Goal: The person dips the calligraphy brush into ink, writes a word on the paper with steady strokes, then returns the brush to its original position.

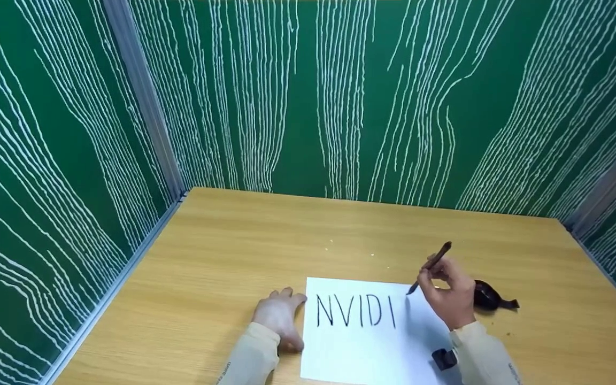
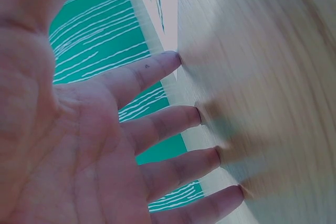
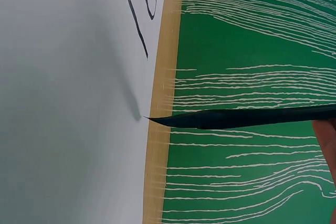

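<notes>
A white sheet of paper lies on the wooden table, with the black letters "NVIDI" across its upper part. My right hand pinches a dark, slender pen, tilted with its sharp tip down. That tip is just right of the last letter; in the right wrist view the pen points at the paper, close to its own shadow. Beside the sheet's left edge, my left hand has its fingers spread. In the left wrist view its fingertips touch the table, one at the paper's corner.
A black rounded object with a narrow tail lies on the table right of my right hand. Beside the right sleeve is a small black block. Green walls with white lines enclose the table; small pale specks dot it behind the paper.
</notes>
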{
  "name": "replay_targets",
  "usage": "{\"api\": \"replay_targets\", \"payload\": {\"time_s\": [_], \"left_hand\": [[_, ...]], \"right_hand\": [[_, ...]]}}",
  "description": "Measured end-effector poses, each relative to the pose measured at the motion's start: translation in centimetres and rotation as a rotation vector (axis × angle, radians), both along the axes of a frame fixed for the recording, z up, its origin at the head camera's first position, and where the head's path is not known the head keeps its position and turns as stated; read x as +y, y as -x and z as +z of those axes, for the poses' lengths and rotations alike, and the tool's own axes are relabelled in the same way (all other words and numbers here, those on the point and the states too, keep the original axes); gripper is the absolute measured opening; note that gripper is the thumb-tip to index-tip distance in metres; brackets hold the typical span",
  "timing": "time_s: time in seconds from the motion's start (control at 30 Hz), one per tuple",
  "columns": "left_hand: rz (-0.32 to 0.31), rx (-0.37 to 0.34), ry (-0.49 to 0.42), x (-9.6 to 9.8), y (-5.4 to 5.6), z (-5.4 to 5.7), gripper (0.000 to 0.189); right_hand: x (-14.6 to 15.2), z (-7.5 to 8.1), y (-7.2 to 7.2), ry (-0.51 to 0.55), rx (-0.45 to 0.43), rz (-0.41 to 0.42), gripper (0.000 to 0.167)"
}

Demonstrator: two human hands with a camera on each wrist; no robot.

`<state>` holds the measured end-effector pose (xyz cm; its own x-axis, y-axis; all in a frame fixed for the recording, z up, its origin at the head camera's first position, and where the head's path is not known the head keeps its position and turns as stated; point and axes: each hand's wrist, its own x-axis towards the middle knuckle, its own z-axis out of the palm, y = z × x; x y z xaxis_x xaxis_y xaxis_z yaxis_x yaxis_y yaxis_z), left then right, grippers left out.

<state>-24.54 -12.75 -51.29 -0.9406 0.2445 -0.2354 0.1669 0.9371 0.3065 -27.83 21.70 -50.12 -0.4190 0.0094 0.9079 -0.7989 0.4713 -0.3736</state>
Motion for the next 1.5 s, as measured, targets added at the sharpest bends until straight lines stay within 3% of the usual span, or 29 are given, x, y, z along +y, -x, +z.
{"api": "replay_targets", "payload": {"time_s": [0.5, 0.63, 0.67, 0.87, 0.9, 1.03, 1.13, 1.37, 1.5], "left_hand": [[-0.01, 0.044, 0.024, 0.3, -0.9, 1.2, 0.104], [-0.009, 0.043, 0.011, 0.3, -0.8, 1.0, 0.105], [-0.012, 0.049, 0.005, 0.1, -0.6, 0.4, 0.106], [-0.013, 0.058, 0.022, 0.3, -1.7, 2.3, 0.1], [-0.012, 0.059, 0.03, 0.5, -2.1, 3.2, 0.098], [-0.01, 0.056, 0.029, 0.5, -2.0, 3.2, 0.099], [-0.008, 0.049, 0.023, 0.4, -1.4, 2.3, 0.102], [-0.026, 0.059, 0.024, -0.6, 1.4, -2.8, 0.108], [-0.021, 0.056, 0.007, -0.7, 1.5, -3.2, 0.108]], "right_hand": [[-0.1, -0.5, 0.2, -0.024, 0.065, 0.049, 0.03], [-0.1, -0.5, 0.2, -0.031, 0.071, 0.043, 0.029], [-0.1, -0.5, 0.2, -0.03, 0.063, 0.041, 0.028], [0.0, -0.3, 0.1, -0.017, 0.005, 0.034, 0.023], [0.0, -0.2, 0.1, -0.016, 0.002, 0.034, 0.023], [0.0, -0.1, -0.2, -0.016, -0.037, 0.024, 0.023], [0.0, 0.1, -0.4, -0.016, -0.065, 0.011, 0.022], [-0.3, 0.4, -0.7, 0.036, -0.074, 0.005, 0.025], [-0.4, 0.6, -0.9, 0.061, -0.086, 0.014, 0.026]]}}
